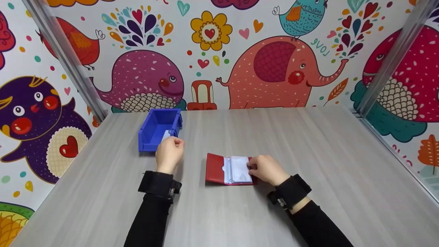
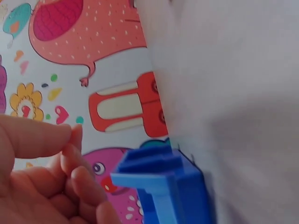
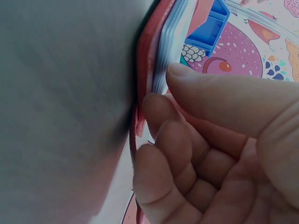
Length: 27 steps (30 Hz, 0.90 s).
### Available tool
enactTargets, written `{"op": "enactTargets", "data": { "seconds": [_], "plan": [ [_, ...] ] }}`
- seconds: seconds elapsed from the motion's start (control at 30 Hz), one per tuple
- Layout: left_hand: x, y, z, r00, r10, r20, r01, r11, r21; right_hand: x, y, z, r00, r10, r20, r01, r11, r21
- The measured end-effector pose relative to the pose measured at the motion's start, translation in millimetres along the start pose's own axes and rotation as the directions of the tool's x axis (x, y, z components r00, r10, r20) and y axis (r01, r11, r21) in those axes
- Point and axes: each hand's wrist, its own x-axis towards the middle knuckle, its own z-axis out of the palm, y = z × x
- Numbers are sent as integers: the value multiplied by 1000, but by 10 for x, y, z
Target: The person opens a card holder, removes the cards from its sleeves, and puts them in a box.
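Note:
A red card holder (image 1: pixel 216 168) lies spread on the table, with a stack of clear sleeves (image 1: pixel 240 169) inside. My right hand (image 1: pixel 269 169) pinches the right edge of this holder. In the right wrist view, the thumb (image 3: pixel 187 74) is at the sleeve edges and the index finger (image 3: pixel 159 109) meets the edge by the red cover. My left hand (image 1: pixel 169 154) is held at the near right corner of a blue bin (image 1: pixel 145 137). Its thumb and index fingertip come together in the left wrist view, nothing showing between them. Beyond that hand, a small white piece (image 1: pixel 166 134) shows at the bin.
The bin stands at the table's (image 1: pixel 291 137) back left, before a patterned wall (image 1: pixel 205 75). Metal posts (image 1: pixel 68 61) rise at the back corners, and a rail (image 1: pixel 394 161) runs along the right edge.

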Motion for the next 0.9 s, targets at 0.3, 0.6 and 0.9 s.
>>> {"op": "enactTargets", "data": {
  "seconds": [0.3,0.6,0.9],
  "plan": [
    [-124,217,97,994,95,45,-93,995,-30,13,10,-1,1000,-7,6,7,1000,-6],
    [-243,322,202,980,174,100,-175,985,1,16,4,6,1000,16,8,-16,1000,-9],
    [-341,389,273,959,157,234,-164,986,12,14,4,12,1000,24,2,-24,1000,-9]
  ]
}}
